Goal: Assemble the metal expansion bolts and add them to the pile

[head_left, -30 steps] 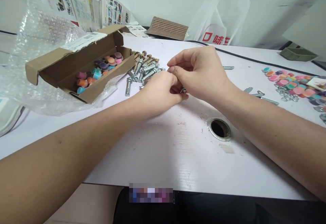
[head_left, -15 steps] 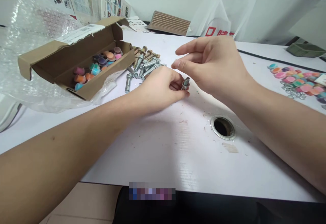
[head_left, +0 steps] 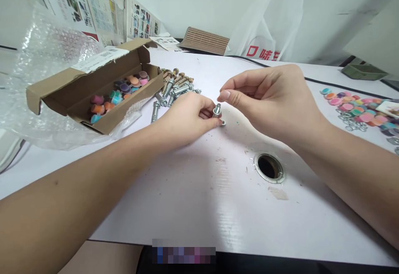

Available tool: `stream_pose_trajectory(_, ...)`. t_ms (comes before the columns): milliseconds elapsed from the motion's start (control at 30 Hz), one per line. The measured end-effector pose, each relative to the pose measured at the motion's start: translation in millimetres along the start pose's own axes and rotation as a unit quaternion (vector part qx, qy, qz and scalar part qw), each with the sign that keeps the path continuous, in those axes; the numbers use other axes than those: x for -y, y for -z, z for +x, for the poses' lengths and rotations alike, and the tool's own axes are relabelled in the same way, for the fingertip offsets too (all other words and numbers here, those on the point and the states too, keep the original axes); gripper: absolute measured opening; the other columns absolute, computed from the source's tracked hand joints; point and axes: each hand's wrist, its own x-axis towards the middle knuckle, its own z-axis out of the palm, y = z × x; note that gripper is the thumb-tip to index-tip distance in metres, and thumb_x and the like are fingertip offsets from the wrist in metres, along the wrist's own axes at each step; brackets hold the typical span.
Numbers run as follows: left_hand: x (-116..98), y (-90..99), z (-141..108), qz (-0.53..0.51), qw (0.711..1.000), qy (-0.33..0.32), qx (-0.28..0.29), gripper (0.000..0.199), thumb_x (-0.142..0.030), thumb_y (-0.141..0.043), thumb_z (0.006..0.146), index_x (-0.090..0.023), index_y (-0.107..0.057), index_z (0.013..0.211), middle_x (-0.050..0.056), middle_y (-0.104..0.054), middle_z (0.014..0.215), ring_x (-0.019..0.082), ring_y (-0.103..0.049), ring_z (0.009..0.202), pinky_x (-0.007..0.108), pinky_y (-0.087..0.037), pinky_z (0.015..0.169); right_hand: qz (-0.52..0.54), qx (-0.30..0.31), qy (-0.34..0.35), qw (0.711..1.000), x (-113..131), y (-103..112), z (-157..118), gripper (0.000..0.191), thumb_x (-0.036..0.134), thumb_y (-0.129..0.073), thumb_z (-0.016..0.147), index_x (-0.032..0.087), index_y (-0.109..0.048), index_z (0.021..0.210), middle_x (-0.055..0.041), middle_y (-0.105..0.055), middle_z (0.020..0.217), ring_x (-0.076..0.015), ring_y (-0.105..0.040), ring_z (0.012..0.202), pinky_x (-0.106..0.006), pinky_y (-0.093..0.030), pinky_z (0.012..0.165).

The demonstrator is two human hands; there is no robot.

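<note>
My left hand (head_left: 191,114) is closed around a silver expansion bolt (head_left: 217,110), whose threaded tip points up past the fingers. Over that tip, my right hand (head_left: 264,95) has its thumb and forefinger brought together; what they pinch, if anything, is hidden. A small metal ring or nut (head_left: 223,123) shows just beside my left thumb. Behind my left hand lies a pile of silver bolts (head_left: 181,91), with brass-coloured bolts (head_left: 181,77) at its back.
An open cardboard box (head_left: 121,110) with small colourful pots stands on bubble wrap (head_left: 59,128) at left. More colourful pots (head_left: 358,108) and metal washers (head_left: 352,122) lie at right. A metal-rimmed hole (head_left: 269,168) opens in the white table (head_left: 187,207). A green tray (head_left: 364,72) sits behind.
My right hand's thumb and forefinger have closed together and come down nearer the bolt tip. My left hand still holds the bolt, now more upright. The camera view has shifted slightly.
</note>
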Motion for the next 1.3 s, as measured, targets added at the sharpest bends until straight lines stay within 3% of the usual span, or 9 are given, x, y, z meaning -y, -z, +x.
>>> stream_pose_trajectory(167, 3, 1.7, -1, -0.028, 0.999, 0.016, 0.011, 0.019, -0.032, -0.077, 0.082, -0.018, -0.069, 0.073, -0.004, -0.058, 0.065, 0.01, -0.045, 0.06, 0.031, -0.035, 0.061, 0.018, 0.045, -0.027, 0.998, 2, 1, 1, 0.013, 0.029, -0.073, 0.094, 0.019, -0.081, 0.091, -0.0058, -0.078, 0.093, -0.018, -0.072, 0.084, -0.033, -0.062, 0.079)
stream_pose_trajectory(400, 7, 1.1, 1, -0.044, 0.999, -0.003, 0.031, 0.012, -0.028, -0.074, 0.083, -0.017, -0.076, 0.086, -0.005, -0.05, 0.063, 0.009, -0.039, 0.057, 0.029, -0.029, 0.057, 0.034, 0.09, -0.119, 0.988, 0, -4, 3, 0.017, 0.025, -0.07, 0.098, 0.019, -0.082, 0.087, -0.0052, -0.076, 0.084, -0.0146, -0.067, 0.07, -0.028, -0.052, 0.063)
stream_pose_trajectory(567, 6, 0.9, 1, -0.033, 0.999, 0.008, 0.024, 0.018, -0.032, -0.075, 0.082, -0.016, -0.072, 0.076, -0.003, -0.056, 0.064, 0.01, -0.046, 0.06, 0.029, -0.032, 0.059, -0.003, 0.056, -0.102, 0.993, -1, -3, 2, 0.019, 0.028, -0.07, 0.099, 0.018, -0.082, 0.087, -0.0023, -0.066, 0.068, -0.0131, -0.06, 0.063, -0.029, -0.052, 0.067)
stream_pose_trajectory(700, 7, 0.7, 1, -0.055, 0.998, 0.018, 0.037, 0.016, -0.032, -0.076, 0.082, -0.016, -0.076, 0.085, -0.001, -0.065, 0.071, 0.012, -0.055, 0.067, 0.029, -0.037, 0.062, -0.033, 0.036, -0.085, 0.995, -9, 2, 4, 0.024, 0.031, -0.067, 0.098, 0.017, -0.08, 0.084, -0.0013, -0.06, 0.063, -0.0116, -0.052, 0.058, -0.029, -0.045, 0.062)
stream_pose_trajectory(800, 7, 0.6, 1, -0.071, 0.997, 0.013, 0.032, 0.016, -0.031, -0.077, 0.081, -0.016, -0.075, 0.082, -0.002, -0.064, 0.07, 0.011, -0.053, 0.067, 0.028, -0.037, 0.063, -0.114, 0.132, -0.069, 0.982, -15, 10, 6, 0.021, 0.032, -0.066, 0.094, 0.018, -0.079, 0.085, -0.0026, -0.065, 0.068, -0.0139, -0.056, 0.063, -0.029, -0.042, 0.06)
stream_pose_trajectory(900, 7, 1.0, 1, -0.063, 0.997, 0.003, 0.034, 0.012, -0.027, -0.075, 0.081, -0.016, -0.072, 0.077, -0.004, -0.054, 0.064, 0.009, -0.045, 0.062, 0.028, -0.033, 0.061, -0.19, 0.284, -0.07, 0.937, -19, 14, 4, 0.027, 0.03, -0.067, 0.088, 0.021, -0.077, 0.112, -0.0026, -0.073, 0.085, -0.0164, -0.064, 0.071, -0.03, -0.046, 0.061)
stream_pose_trajectory(967, 7, 1.5, 0, -0.056, 0.998, 0.0, 0.043, 0.011, -0.025, -0.073, 0.081, -0.017, -0.07, 0.075, -0.006, -0.049, 0.061, 0.009, -0.04, 0.06, 0.028, -0.03, 0.059, -0.226, 0.316, -0.075, 0.918, -21, 13, 2, 0.031, 0.033, -0.066, 0.089, 0.021, -0.072, 0.117, -0.003, -0.074, 0.087, -0.0165, -0.063, 0.07, -0.03, -0.044, 0.059)
stream_pose_trajectory(1167, 9, 0.6, 2, -0.003, 0.999, 0.005, 0.052, 0.008, -0.024, -0.072, 0.08, -0.018, -0.076, 0.083, -0.006, -0.045, 0.06, 0.01, -0.038, 0.057, 0.03, -0.028, 0.059, -0.263, 0.307, -0.079, 0.911, -27, 15, 11, 0.023, 0.042, -0.065, 0.095, 0.021, -0.075, 0.096, -0.0038, -0.073, 0.085, -0.0151, -0.06, 0.065, -0.031, -0.042, 0.058)
stream_pose_trajectory(1300, 8, -1.9, 3, 0.008, 0.999, -0.002, 0.046, 0.009, -0.023, -0.073, 0.08, -0.017, -0.076, 0.085, -0.005, -0.052, 0.061, 0.011, -0.044, 0.058, 0.031, -0.034, 0.062, -0.173, 0.196, -0.026, 0.965, -19, 27, 18, 0.021, 0.04, -0.071, 0.093, 0.02, -0.078, 0.093, -0.004, -0.072, 0.081, -0.0132, -0.057, 0.063, -0.03, -0.042, 0.059)
